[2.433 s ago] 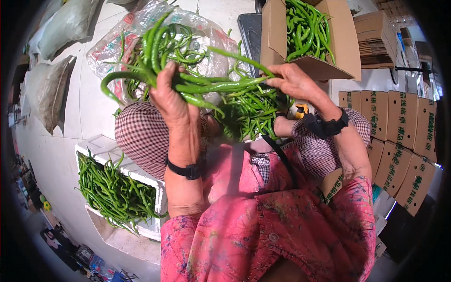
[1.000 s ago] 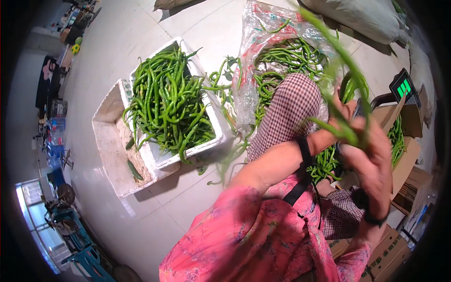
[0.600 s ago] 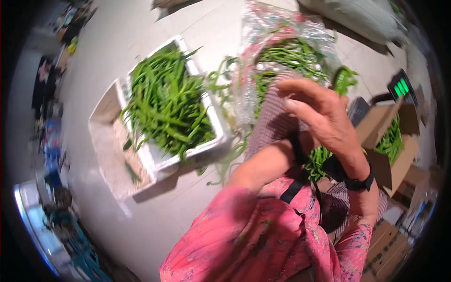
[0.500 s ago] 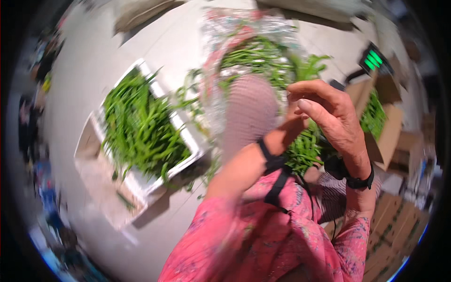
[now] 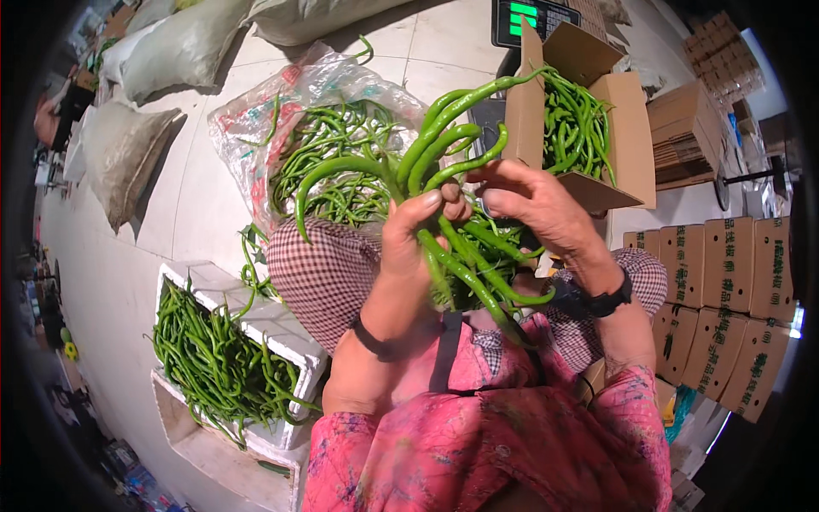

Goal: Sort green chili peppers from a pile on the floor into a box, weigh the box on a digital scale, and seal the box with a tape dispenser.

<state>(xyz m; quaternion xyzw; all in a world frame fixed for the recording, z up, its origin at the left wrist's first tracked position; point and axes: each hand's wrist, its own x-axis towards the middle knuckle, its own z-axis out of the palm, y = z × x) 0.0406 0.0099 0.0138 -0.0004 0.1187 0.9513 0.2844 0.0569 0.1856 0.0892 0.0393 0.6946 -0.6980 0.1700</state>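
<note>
A bunch of long, curved green chili peppers is gripped in my left hand, its fingers wrapped round the middle. The peppers fan out above and below that hand. My right hand is just beside it, fingers curled and thumb bent in at the bunch's right side. Whatever lies between its fingertips is hidden. Beneath both hands, more green peppers are partly covered. Past my left hand, loose peppers lie on a clear plastic bag with red print.
At lower left, a white foam box holds peppers, with a pale tray beside it. An open cardboard box of peppers stands at right, near a scale display. Stacked cartons and filled sacks are farther out.
The view has turned, so the foam box appears lower and the cardboard box higher. My hands, overlapping earlier, are now side by side, and the pepper bunch shows plainly in my left hand.
</note>
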